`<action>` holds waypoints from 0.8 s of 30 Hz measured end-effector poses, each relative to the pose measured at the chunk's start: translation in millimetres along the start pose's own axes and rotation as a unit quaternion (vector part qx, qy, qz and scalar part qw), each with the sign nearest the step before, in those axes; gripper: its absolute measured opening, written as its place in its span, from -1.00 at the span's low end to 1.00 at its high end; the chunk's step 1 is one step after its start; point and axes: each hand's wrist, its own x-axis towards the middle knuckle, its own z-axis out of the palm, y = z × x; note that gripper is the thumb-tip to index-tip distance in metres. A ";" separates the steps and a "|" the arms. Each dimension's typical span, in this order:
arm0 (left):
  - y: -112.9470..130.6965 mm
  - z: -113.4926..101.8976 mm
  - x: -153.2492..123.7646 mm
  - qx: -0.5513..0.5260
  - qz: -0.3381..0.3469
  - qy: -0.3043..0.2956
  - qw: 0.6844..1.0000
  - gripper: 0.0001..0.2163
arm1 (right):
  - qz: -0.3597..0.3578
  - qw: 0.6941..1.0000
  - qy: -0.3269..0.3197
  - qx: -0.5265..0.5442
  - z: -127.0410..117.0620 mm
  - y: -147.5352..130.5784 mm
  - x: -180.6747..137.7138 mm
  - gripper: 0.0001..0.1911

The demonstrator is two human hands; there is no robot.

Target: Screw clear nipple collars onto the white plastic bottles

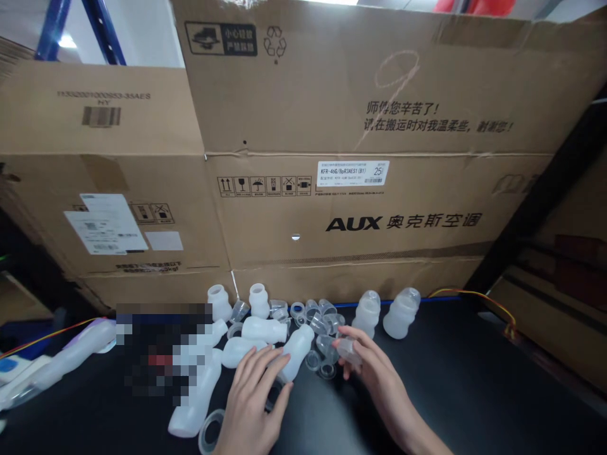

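Observation:
My left hand is at the lower middle, its fingers and thumb around the lower end of a milky white plastic bottle. The bottle lies tilted, its neck pointing away from me. To the right, my right hand pinches a small clear plastic cap between thumb and fingers. Between the hands and just beyond them lies a cluster of clear caps. More white bottles lie on their sides beyond my left hand, and a clear ring rests beside its wrist.
Two capped bottles stand at the right rear; two uncapped ones stand at the left rear. A large cardboard panel walls off the back of the black table. A pixelated patch hides part of the left side.

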 end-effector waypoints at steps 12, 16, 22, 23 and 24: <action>45.2 -5.2 -2.7 -0.488 -0.324 0.102 0.804 -0.67 | -0.060 0.998 -0.025 -0.002 -1.0 -3.0 -0.2 -0.36; 49.7 -9.4 2.7 -0.562 -0.395 0.072 0.723 -0.57 | -0.055 0.994 -0.091 0.005 -3.6 -5.2 -3.6 -0.50; 50.3 -16.1 10.2 -0.616 -0.456 0.018 0.642 -0.45 | -0.062 0.989 -0.132 0.002 -9.9 -5.0 -2.6 -0.46; 50.3 -16.6 10.6 -0.622 -0.466 -0.005 0.629 -0.43 | -0.066 0.989 -0.136 0.001 -10.6 -4.8 -2.3 -0.44; 50.4 -17.0 10.9 -0.627 -0.474 -0.031 0.618 -0.40 | -0.068 0.988 -0.141 -0.001 -10.9 -4.8 -2.0 -0.43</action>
